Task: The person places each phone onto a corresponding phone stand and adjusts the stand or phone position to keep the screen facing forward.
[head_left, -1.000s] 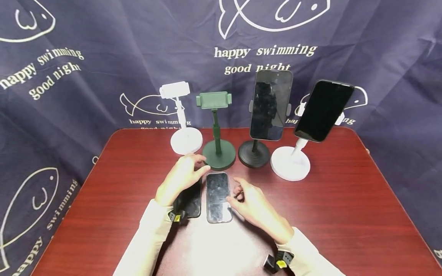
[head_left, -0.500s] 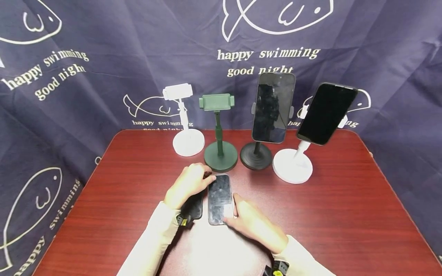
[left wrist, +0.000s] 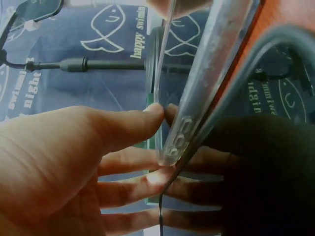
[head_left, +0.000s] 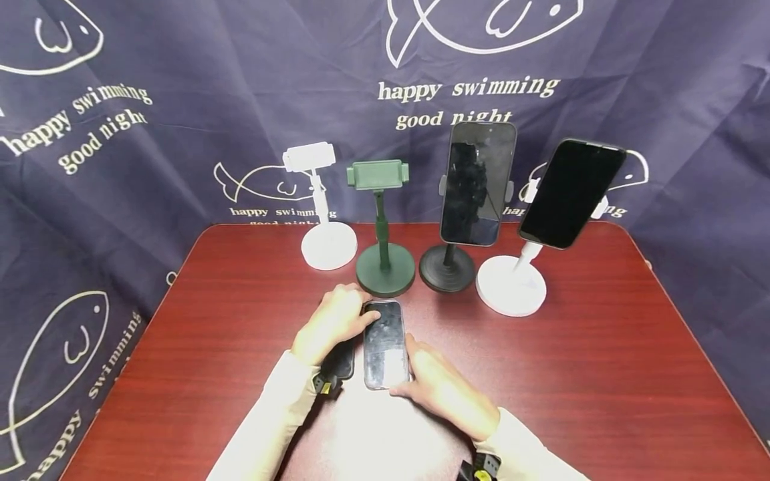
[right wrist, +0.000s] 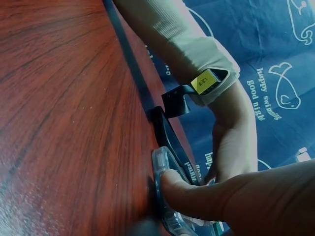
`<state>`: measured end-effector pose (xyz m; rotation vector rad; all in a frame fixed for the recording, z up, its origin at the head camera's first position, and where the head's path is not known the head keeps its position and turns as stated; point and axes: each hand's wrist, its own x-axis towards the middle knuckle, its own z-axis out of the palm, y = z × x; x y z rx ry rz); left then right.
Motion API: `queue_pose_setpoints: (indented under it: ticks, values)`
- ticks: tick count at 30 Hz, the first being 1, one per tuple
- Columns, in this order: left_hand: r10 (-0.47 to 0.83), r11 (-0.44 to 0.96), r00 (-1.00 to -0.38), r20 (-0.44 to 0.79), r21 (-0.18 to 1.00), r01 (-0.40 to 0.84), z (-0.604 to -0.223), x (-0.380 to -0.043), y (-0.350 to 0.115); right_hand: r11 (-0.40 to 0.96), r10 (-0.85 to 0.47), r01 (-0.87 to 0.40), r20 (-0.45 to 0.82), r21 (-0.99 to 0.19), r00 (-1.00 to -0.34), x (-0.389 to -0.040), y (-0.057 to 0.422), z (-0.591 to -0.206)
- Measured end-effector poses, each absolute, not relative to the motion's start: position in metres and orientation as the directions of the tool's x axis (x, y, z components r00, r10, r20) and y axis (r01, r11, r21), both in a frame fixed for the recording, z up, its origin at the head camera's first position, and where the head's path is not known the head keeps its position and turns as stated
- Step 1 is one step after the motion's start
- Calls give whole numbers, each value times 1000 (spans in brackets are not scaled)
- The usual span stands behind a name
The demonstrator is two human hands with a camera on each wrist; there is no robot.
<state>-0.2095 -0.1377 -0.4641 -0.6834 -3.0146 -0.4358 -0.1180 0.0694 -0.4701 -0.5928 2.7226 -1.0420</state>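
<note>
A smartphone in a clear case (head_left: 386, 347) lies face up in front of the green phone stand (head_left: 385, 267). My left hand (head_left: 333, 321) holds its upper left corner; in the left wrist view the thumb (left wrist: 133, 123) presses on the screen near the clear corner, fingers at the edge. My right hand (head_left: 451, 391) holds the lower right, thumb (right wrist: 189, 194) at the case's bottom edge and fingers along the right side. A black smartphone (head_left: 341, 361) lies under my left wrist, partly covered by that hand.
A white phone stand (head_left: 328, 246) stands behind to the left. To the right, a black stand (head_left: 447, 269) bears a grey-screened phone (head_left: 478, 184), and another white stand (head_left: 511, 286) bears a tilted black phone (head_left: 571, 194). A dark fish-print cloth (head_left: 180, 120) hangs behind the table (head_left: 601, 374).
My left hand has moved right, and its thumb has come onto the clear-cased phone's top corner. My right hand has moved down and taken hold of that phone's lower right side.
</note>
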Motion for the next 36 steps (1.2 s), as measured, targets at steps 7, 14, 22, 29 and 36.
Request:
queue_pose_setpoints:
  ticks: [7,14,22,29,36]
  values:
    - [422,869,-901,99,238,433,-463,-208,-134,674,-431,-312,-12,-670,-902,-119,71,-470]
    - [408,867,-902,141,250,431,-461,-207,-131,675,-421,-307,-8,-671,-907,-120,70,-469]
    - [338,870,-938,72,357,341,-460,-208,-130,679,-422,-305,-16,-668,-906,-119,71,-470]
    - [232,825,-969,87,509,244,-454,-210,-130,671,-436,-326,1,-665,-900,-121,73,-470]
    - [177,837,-984,24,521,164,-450,-208,-130,675,-435,-301,-34,-673,-900,-124,73,-472]
